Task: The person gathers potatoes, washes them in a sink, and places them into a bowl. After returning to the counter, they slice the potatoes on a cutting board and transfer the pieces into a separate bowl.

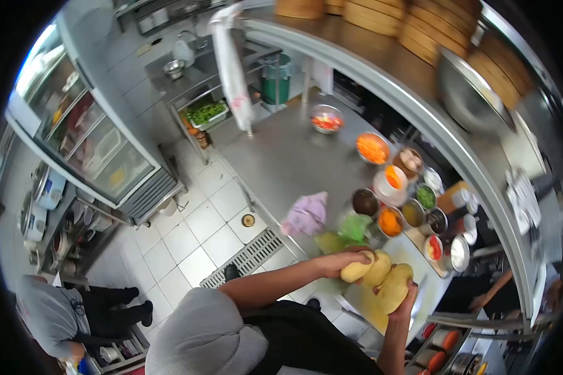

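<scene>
My left hand point(355, 259) is closed around pale yellow peeled potatoes point(376, 269), held above the work table. My right hand point(409, 299) grips another peeled potato point(394, 290), close against those in the left. Below them lies a yellowish cutting board point(422, 275), partly hidden by my hands. Beside my left hand sits a green plastic bag point(355, 229), somewhat blurred. A lilac cloth point(306, 214) is crumpled near the table's edge.
Bowls of chopped orange vegetable point(373, 149) and red pieces point(327, 120) stand on the steel table point(269, 150), with several sauce containers nearby. An overhead shelf point(356, 44) carries bamboo steamers point(435, 31). A co-worker point(56, 315) is at lower left, near a glass-door fridge point(87, 125).
</scene>
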`<state>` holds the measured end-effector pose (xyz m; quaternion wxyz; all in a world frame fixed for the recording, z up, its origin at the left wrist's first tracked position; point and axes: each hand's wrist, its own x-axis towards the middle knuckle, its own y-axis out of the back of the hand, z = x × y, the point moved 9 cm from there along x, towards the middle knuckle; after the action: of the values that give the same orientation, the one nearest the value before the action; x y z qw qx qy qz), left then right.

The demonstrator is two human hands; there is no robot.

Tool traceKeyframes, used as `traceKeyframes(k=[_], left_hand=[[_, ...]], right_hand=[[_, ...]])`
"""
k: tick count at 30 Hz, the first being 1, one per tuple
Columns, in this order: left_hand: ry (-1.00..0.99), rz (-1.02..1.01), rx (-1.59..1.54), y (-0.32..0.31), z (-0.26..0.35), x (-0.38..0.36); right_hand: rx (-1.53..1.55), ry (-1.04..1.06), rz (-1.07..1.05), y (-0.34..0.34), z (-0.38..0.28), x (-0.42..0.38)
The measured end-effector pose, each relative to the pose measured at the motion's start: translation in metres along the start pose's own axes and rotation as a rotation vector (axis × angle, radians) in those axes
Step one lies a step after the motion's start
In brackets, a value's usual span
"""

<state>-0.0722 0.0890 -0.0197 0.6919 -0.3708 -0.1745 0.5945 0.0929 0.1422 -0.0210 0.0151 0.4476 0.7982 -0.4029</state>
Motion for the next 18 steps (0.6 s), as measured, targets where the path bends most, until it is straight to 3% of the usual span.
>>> traceKeyframes(k=[5, 7, 9, 11, 13, 18], left_hand=[[-0.041, -0.008, -0.130, 0.110, 0.051, -0.148], [-0.099, 0.015, -0.208, 0.160, 0.075, -0.203], [-0.149, 0.049, -0.210, 0.194, 0.108, -0.258], [-0.230, 0.127, -0.270, 0.231, 0.129, -0.306], [-0.245, 0.168, -0.325, 0.262, 0.155, -0.343], [-0.352, 0.173, -0.328, 0.345, 0.225, -0.379]], right_hand=[[-0.083, -0.185, -0.212, -0.139, 0.129, 0.037], [-0.051, -0.241, -0.161, -0.188, 0.177, 0.057], [-0.092, -0.321, -0.354, -0.262, 0.219, 0.072], [-0.075, -0.383, -0.340, -0.311, 0.248, 0.089], [-0.199, -0.511, -0.398, -0.348, 0.284, 0.109], [-0.171, -0.545, -0.520, -0.444, 0.326, 0.174]])
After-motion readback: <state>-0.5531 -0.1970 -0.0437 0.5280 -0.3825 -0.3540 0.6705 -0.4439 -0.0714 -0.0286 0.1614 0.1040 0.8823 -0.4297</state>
